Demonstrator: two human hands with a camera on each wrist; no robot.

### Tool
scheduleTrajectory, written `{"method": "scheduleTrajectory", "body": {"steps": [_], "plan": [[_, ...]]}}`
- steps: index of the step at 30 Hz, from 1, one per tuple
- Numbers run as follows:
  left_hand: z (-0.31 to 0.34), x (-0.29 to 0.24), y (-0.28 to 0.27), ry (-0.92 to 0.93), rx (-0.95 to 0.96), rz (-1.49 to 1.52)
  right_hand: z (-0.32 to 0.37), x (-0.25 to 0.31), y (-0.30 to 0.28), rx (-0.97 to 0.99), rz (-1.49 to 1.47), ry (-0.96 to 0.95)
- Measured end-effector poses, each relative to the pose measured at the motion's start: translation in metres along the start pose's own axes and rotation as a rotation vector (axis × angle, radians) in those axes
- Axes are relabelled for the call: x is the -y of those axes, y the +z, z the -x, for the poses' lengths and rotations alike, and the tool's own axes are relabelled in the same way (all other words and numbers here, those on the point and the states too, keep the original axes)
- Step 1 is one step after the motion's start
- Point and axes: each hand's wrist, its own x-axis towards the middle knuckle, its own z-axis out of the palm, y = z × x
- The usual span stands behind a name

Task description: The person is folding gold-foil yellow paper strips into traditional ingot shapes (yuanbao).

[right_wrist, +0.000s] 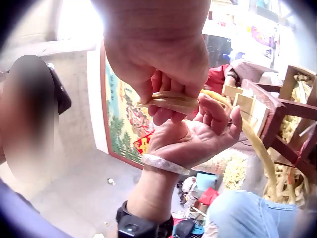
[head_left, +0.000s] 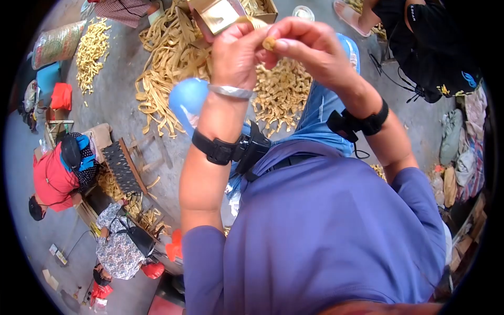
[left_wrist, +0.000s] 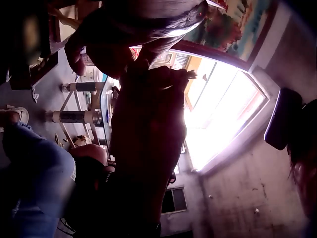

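Both hands meet at a flat, pale yellow strip (right_wrist: 173,102), its end wound into a small bundle (head_left: 269,43). My right hand (head_left: 315,50) pinches this bundle between thumb and fingertips. Close beside it, my left hand (head_left: 234,55), with a bracelet on the wrist, holds the strip where it passes through the fingers. In the right wrist view, the strip's long tail (right_wrist: 260,148) hangs past the left hand. Both hands are dark against the light in the left wrist view.
Long loose strips (head_left: 173,58) lie heaped beyond my left knee. Short folded pieces (head_left: 283,94) are piled between my legs. A box (head_left: 218,16) on a wooden stand is just past the hands. Other people sit working around the room.
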Motion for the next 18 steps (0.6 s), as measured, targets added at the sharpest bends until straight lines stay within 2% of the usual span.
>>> {"method": "scheduleTrajectory", "body": {"steps": [2,5,7,8,9,10,11,13,14,16,17,18], "plan": [[0.014,-0.016,0.022,0.108,0.054,-0.198,0.013,0.028,0.011,-0.006,-0.047,-0.141],[0.051,-0.052,0.063,0.305,0.152,-0.673,0.015,0.059,0.013,-0.352,0.21,-0.501],[0.077,-0.067,0.087,0.469,0.191,-1.033,0.011,0.06,0.016,-0.329,0.101,-0.423],[0.084,-0.067,0.087,0.605,0.206,-1.133,0.008,0.054,0.021,-0.292,-0.041,-0.259],[0.09,-0.067,0.086,0.741,0.222,-1.23,0.01,0.048,0.013,-0.235,0.086,-0.202],[0.092,-0.067,0.086,0.826,0.191,-1.376,0.013,0.049,0.014,-0.258,0.211,-0.119],[0.094,-0.068,0.086,0.915,0.146,-1.523,0.017,0.055,0.017,-0.214,0.243,0.03],[0.094,-0.065,0.075,1.096,0.066,-1.692,0.024,0.058,0.019,-0.184,0.372,0.076],[0.092,-0.06,0.065,1.191,0.042,-1.72,0.023,0.043,0.019,-0.167,0.305,-0.062],[0.092,-0.042,0.055,1.04,0.031,-1.615,0.029,0.029,0.01,-0.068,0.336,-0.015],[0.096,-0.038,0.053,0.938,-0.002,-1.546,0.033,0.042,0.009,-0.001,0.37,0.113],[0.099,-0.035,0.052,0.838,-0.033,-1.477,0.037,0.044,0.011,-0.001,0.32,0.113]]}}
